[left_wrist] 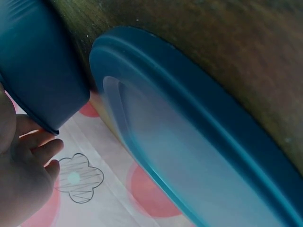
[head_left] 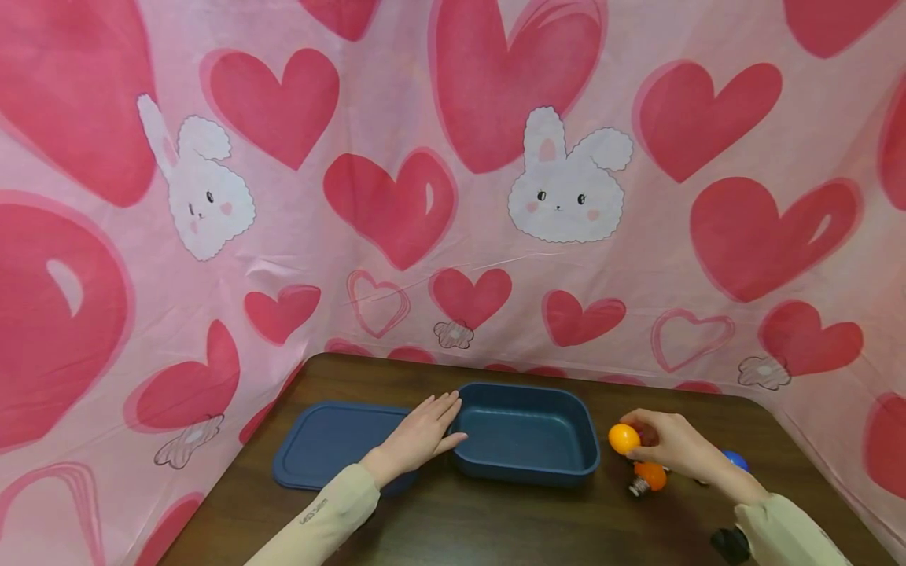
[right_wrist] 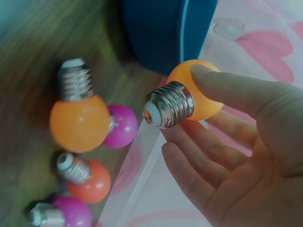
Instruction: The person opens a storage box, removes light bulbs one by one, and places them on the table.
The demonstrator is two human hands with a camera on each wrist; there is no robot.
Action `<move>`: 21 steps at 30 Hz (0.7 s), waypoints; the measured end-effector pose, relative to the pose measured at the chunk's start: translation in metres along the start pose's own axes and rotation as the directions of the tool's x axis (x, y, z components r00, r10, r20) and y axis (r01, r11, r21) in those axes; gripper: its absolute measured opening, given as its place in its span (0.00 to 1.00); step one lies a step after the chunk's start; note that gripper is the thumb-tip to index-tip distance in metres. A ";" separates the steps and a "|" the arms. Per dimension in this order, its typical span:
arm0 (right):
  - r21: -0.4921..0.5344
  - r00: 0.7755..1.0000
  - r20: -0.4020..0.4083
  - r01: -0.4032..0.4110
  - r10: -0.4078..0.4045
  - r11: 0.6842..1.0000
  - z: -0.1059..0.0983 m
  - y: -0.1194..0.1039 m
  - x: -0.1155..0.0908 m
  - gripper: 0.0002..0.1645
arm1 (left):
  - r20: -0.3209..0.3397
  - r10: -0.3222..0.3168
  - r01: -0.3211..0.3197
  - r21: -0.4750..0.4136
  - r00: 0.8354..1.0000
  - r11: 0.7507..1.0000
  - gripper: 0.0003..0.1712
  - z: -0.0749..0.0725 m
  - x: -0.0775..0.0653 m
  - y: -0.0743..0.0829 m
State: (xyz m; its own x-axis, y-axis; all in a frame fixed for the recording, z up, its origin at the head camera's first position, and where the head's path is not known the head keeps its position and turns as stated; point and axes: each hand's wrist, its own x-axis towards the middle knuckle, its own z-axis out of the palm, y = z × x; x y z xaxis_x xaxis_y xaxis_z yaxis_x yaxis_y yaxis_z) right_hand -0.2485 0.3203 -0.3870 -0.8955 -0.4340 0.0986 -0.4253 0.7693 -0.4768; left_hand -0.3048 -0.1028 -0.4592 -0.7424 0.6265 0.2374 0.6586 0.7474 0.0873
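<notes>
My right hand (head_left: 675, 442) pinches an orange-yellow light bulb (head_left: 623, 439) by its round globe, just right of the blue rectangular container (head_left: 524, 444). In the right wrist view the bulb's silver screw base (right_wrist: 169, 105) points away from the palm. With extended fingers, my left hand (head_left: 421, 436) touches the container's left rim; its fingertips also show at that edge in the left wrist view. Nothing lies on the bare container floor in the head view. A flat blue lid (head_left: 336, 444) lies on the table, left of the container and partly behind the left forearm.
Under the right hand an orange bulb (head_left: 650, 475) lies on the brown wooden table (head_left: 510, 523). Near it are purple bulbs (right_wrist: 122, 126) and a red-orange bulb (right_wrist: 93, 183). A blue bulb (head_left: 736, 459) shows beyond the right wrist. A heart-patterned pink cloth (head_left: 396, 314) hangs behind the table.
</notes>
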 end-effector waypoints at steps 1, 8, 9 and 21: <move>-0.007 1.000 -0.004 -0.007 0.007 1.000 -0.001 0.002 -0.002 0.23 | 0.002 -0.001 0.001 -0.004 1.000 1.000 0.38 0.000 0.000 0.000; -0.077 0.998 -0.048 -0.047 0.043 0.996 -0.004 0.016 -0.015 0.22 | 0.000 0.002 -0.002 0.006 1.000 1.000 0.38 0.000 0.000 0.000; -0.082 0.997 -0.055 -0.055 0.051 0.995 -0.004 0.018 -0.017 0.22 | 0.001 0.003 -0.003 0.005 1.000 1.000 0.38 0.000 0.000 0.000; -0.124 0.980 -0.099 -0.183 0.172 0.975 -0.010 0.045 -0.041 0.24 | -0.009 0.013 -0.013 -0.019 1.000 1.000 0.38 -0.001 0.001 0.001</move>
State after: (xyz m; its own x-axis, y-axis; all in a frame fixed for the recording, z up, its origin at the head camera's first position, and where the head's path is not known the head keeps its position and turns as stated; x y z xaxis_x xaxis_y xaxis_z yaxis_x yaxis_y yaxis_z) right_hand -0.2324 0.3772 -0.4038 -0.9637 -0.2470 0.1010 -0.2669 0.8879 -0.3747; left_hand -0.3046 -0.1018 -0.4575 -0.7326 0.6341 0.2472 0.6706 0.7346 0.1029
